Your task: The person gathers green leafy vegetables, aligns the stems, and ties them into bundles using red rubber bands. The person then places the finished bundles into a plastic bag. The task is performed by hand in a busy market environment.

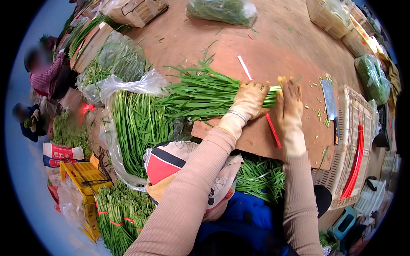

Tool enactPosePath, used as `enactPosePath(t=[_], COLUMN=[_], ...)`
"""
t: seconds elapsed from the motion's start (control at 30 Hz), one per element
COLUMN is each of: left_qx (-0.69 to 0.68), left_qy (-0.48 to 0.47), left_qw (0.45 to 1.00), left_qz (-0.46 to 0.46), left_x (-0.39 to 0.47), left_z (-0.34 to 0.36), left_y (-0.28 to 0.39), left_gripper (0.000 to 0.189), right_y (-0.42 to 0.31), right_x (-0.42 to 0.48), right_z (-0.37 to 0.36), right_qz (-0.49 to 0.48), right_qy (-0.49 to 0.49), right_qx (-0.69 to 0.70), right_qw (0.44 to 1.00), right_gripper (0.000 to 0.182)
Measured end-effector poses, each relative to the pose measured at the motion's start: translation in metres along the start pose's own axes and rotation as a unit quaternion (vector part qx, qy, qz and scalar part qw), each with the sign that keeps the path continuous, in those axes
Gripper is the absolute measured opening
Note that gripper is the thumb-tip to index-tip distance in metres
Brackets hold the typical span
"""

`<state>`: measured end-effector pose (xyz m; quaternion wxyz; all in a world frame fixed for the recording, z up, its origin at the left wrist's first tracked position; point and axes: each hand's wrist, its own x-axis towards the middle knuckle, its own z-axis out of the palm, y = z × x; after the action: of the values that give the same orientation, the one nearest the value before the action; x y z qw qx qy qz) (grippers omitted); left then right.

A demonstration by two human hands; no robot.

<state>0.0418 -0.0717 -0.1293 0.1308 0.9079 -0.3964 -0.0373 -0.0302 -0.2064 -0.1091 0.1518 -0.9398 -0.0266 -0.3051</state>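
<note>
A bunch of green garlic chives (pixel 205 92) lies across a brown board (pixel 256 134), leaves to the left and pale stem ends to the right. My gloved left hand (pixel 251 97) grips it near the stems. Upright at those stem ends, my gloved right hand (pixel 290 102) has its palm turned to them and its fingers extended, holding nothing. Beneath the bunch runs a red and white strip (pixel 273 129), partly hidden by the chives and my left hand. A cleaver with a black handle (pixel 329 100) rests at the board's right side, beside small cut stem pieces (pixel 319 113).
Loose chives (pixel 137 131) fill a plastic bag to the left. Tied bundles (pixel 121 217) stand near a yellow crate (pixel 75 179). Red ties (pixel 355 163) lie on a white crate (pixel 342 128) at right. Two people (pixel 48 73) sit at far left.
</note>
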Motion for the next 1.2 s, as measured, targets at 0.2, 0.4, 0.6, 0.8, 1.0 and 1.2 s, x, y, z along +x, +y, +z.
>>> enactPosePath(t=[0.2,0.4,0.6,0.8,1.0,1.2], left_qx=[-0.039,-0.012,0.063,-0.072,-0.292,-0.079], left_qy=[0.015,-0.001,-0.064,-0.033,0.207,0.231], left_qw=[0.999,0.999,0.993,0.997,0.880,0.859], left_qz=[0.027,0.030,0.071,-0.022,-0.311,-0.451], left_x=[0.002,0.001,-0.031,-0.118,-0.265,-0.335], left_z=[0.006,0.004,-0.041,-0.124,-0.073,-0.019], left_y=[-0.014,-0.018,-0.020,-0.050,-0.117,-0.217], left_gripper=[0.082,0.086,0.089,0.048,0.033,0.066], right_y=[0.046,0.038,0.039,0.039,0.029,0.029], right_x=[-0.014,-0.003,0.000,0.006,0.012,0.012], right_z=[0.074,0.069,0.061,0.054,0.045,0.037], right_qz=[0.026,0.013,0.022,0.006,0.015,-0.002], right_qy=[-0.076,-0.089,-0.118,-0.104,-0.158,-0.110], right_qx=[-0.059,-0.087,-0.071,-0.035,0.015,0.007], right_qw=[0.995,0.992,0.990,0.994,0.987,0.994], right_gripper=[0.030,0.028,0.029,0.039,0.038,0.034])
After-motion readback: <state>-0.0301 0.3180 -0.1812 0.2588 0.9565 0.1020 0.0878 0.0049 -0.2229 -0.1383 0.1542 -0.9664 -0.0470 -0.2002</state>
